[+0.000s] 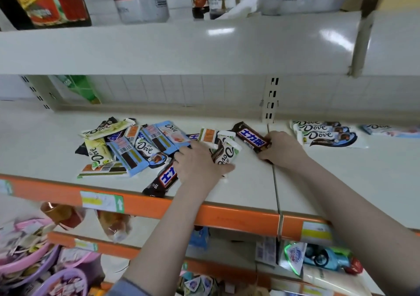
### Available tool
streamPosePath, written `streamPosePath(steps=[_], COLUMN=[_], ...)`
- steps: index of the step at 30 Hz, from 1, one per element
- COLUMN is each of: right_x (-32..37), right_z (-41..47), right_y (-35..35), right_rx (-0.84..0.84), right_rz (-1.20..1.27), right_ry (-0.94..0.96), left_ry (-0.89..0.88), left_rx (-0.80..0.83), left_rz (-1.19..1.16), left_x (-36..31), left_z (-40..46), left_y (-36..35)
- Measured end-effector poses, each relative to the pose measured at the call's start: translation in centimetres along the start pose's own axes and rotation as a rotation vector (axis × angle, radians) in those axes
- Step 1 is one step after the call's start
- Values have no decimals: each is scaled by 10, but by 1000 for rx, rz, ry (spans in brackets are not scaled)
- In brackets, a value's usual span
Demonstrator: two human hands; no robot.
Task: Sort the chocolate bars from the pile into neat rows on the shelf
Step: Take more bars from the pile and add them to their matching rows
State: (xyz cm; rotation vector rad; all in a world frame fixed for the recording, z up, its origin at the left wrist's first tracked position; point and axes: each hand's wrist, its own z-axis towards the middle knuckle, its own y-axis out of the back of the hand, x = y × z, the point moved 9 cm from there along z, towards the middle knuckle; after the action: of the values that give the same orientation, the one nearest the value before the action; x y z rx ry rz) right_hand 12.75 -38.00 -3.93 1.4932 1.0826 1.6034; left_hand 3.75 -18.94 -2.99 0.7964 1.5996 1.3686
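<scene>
The right hand [280,149] grips a dark brown chocolate bar [251,139] with blue-and-white lettering edged in red, held just above the cream shelf [250,182]; its long axis runs from far left to near right. The left hand [196,166] rests on the pile [136,147], its thumb against a white bar [225,153] that points away from the shelf edge. The hands are apart. Right of them, a row of white bars [327,134] lies overlapped, long sides running left to right.
</scene>
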Motion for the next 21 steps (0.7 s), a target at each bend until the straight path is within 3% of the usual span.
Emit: streamPosePath(steps=[6, 14, 18, 21], right_x=[6, 15, 7, 1], right_z=[-13, -25, -37, -50], right_y=[5, -8, -10, -3], right_rx=[-48, 59, 43, 1], right_rz=[76, 111, 201, 247], right_ry=[-32, -51, -92, -110], left_ry=[-9, -33, -86, -124], left_rx=[-44, 33, 27, -68], left_rz=[16, -33, -185, -340], left_x=[-4, -6, -8, -6], left_z=[-6, -7, -14, -16], left_y=[0, -7, -6, 11])
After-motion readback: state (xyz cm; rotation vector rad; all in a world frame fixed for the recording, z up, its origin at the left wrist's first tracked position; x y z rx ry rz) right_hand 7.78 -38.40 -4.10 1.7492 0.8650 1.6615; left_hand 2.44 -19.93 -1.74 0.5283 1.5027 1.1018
